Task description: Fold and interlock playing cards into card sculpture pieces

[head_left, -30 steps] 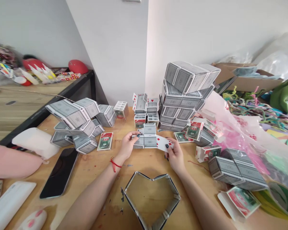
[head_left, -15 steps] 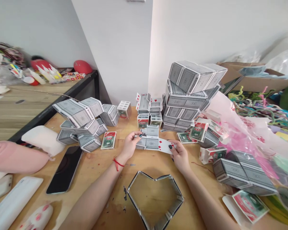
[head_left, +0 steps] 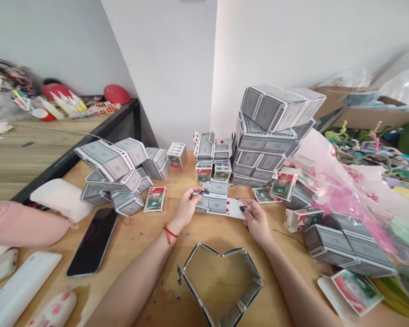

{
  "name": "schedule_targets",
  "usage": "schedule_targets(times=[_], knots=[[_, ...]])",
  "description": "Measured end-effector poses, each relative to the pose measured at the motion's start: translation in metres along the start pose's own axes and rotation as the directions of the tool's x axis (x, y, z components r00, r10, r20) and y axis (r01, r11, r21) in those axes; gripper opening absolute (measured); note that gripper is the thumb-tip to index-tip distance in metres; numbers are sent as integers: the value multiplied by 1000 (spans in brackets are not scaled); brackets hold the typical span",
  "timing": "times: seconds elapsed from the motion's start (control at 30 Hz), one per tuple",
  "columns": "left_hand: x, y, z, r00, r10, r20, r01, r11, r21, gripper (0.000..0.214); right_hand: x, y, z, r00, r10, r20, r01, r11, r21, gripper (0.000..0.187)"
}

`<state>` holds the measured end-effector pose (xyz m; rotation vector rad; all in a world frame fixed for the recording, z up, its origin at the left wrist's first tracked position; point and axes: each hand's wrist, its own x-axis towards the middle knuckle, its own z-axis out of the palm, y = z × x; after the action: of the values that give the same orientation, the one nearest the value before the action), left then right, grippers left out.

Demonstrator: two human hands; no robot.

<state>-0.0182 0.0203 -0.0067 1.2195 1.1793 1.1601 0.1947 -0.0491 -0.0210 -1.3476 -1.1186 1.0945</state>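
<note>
My left hand [head_left: 187, 208], with dark nails and a red string at the wrist, pinches a playing card [head_left: 219, 187] that shows an ace corner and a grey patterned back. Just below it lies a strip of joined playing cards [head_left: 217, 204], grey backs up, partly covered by my left fingers. The strip's right end is a white face with red diamonds, and my right hand [head_left: 258, 221] grips that end between thumb and fingers. Nearer to me, between my forearms, a heart-shaped frame of folded cards [head_left: 255, 268] stands on the wooden table.
Grey card boxes stand in a tall stack [head_left: 266, 131] at back right and a lower stack [head_left: 114, 163] at left. Card packs [head_left: 155, 200] lie around. A black phone [head_left: 92, 243] is on the left; pink plastic [head_left: 354, 200] and an open pack [head_left: 356, 290] lie right.
The pinched upper card has slid a little to the right over the strip, along with my left hand. My right hand has stayed nearly in place, still on the diamond end.
</note>
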Motion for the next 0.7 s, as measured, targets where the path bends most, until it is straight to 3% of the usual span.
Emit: schedule_targets(times=[0.3, 0.7], knots=[[-2, -9, 4, 999, 24, 47, -24, 1000, 5, 20, -2, -5, 6, 999, -23, 23, 23, 1000, -2, 30], [-5, -4, 7, 990, 22, 142, -26, 999, 25, 19, -4, -11, 10, 999, -19, 44, 18, 1000, 18, 28]])
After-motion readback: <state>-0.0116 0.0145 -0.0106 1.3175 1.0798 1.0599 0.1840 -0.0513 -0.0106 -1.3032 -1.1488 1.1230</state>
